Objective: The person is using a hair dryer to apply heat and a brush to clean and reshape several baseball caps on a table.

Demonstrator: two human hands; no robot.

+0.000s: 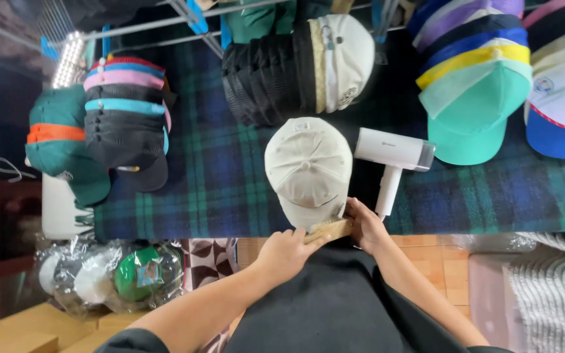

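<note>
Both forearms extended forward, left hand [285, 252] and right hand [365, 226] close together, each grip curled.

The cream cap [308, 167] is soft matt cloth. The brush [329, 230] is wood. The white steamer [392, 153] is smooth plastic.

Bare forearms, dark short sleeves, dark garment over the lap
</note>
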